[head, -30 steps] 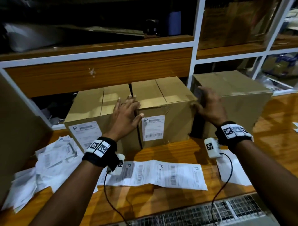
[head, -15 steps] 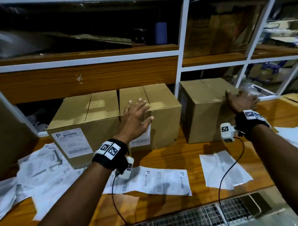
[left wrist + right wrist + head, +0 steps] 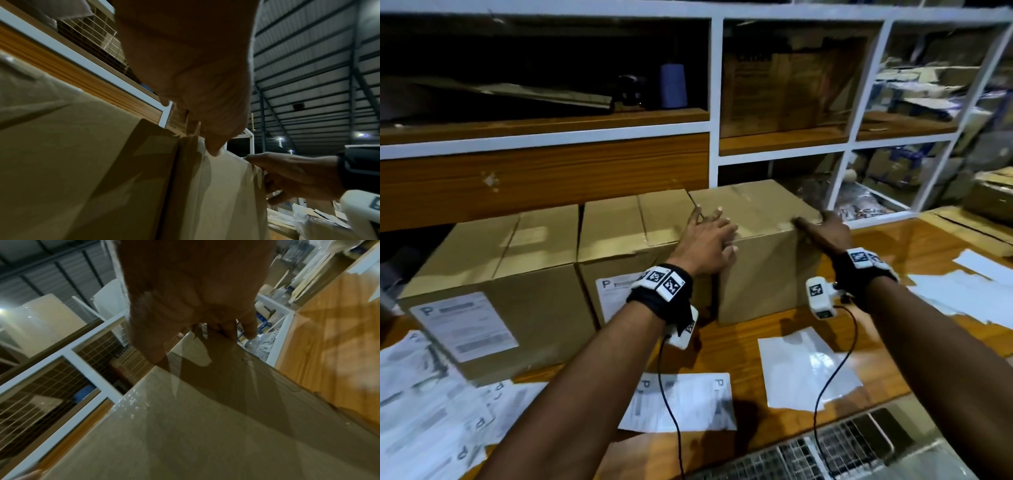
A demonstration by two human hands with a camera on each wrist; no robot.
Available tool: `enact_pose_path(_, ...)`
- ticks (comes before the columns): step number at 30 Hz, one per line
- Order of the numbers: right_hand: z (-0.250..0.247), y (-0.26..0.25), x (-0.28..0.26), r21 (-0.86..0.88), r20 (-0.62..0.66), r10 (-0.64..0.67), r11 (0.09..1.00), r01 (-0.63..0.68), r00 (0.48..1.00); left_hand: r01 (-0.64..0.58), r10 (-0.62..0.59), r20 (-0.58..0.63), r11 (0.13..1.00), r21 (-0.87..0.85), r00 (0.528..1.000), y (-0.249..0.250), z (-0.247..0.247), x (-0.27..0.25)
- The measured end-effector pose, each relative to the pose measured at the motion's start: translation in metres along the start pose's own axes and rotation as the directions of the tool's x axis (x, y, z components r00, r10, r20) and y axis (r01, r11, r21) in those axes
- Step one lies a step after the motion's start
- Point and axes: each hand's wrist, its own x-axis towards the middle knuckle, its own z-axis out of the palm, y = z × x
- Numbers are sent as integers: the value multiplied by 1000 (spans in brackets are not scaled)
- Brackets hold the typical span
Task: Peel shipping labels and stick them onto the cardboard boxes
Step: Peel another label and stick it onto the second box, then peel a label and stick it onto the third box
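Both hands are on the third box point(image 3: 756, 270), the plain one at the right end of the row on the wooden table point(image 3: 941, 260). Left hand point(image 3: 705, 245) lies flat with its fingers spread over the box's top near its left edge, the thumb hanging down the front face; it holds nothing and seems there to steady and steer. Right hand point(image 3: 827, 230) sits at the top right corner, thumb stretched along the front top edge and fingers bent over the far side, gripping the corner, as the left wrist view also shows point(image 3: 296, 177). A hold like this, one palm on top and one hand hooked round the corner, looks meant for sliding or squaring the box against its neighbour, the middle box point(image 3: 633, 260), which it now touches or nearly touches. Its brown front face is bare, with no label, while the middle box carries a white label point(image 3: 613, 298) partly hidden by the left wrist, and the left box point(image 3: 493, 274) shows a full label point(image 3: 465, 325) on its front. Clear tape runs glossy across the third box's top, and the cardboard looks clean and undented. Printed labels lie close by for the next step: a strip point(image 3: 681, 401) just in front of the arms, a blank white sheet point(image 3: 804, 370) under the right wrist, and a loose pile point(image 3: 424, 404) at the left.
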Motion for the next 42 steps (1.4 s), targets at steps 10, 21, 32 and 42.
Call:
enact_pose_path(10, 12, -2, -11, 16, -12, 2, 1000, -2, 1000, 17, -9, 43, 983, -185, 999, -27, 0, -16)
enact_pose_path(21, 34, -29, -98, 143, -388, -335, 898, 415, 859, -34, -179, -369, 863, -505, 912, -82, -37, -135)
enact_pose_path(32, 153, -17, -187, 111, 706, -346, 915, 387, 618, 509, -327, 393, 624, -593, 859, -140, 10, -272)
enact_pose_path(42, 233, -26, -245, 93, 790, -317, 908, 408, 525, 737, -812, 175, 386, -555, 557, -180, 34, -384)
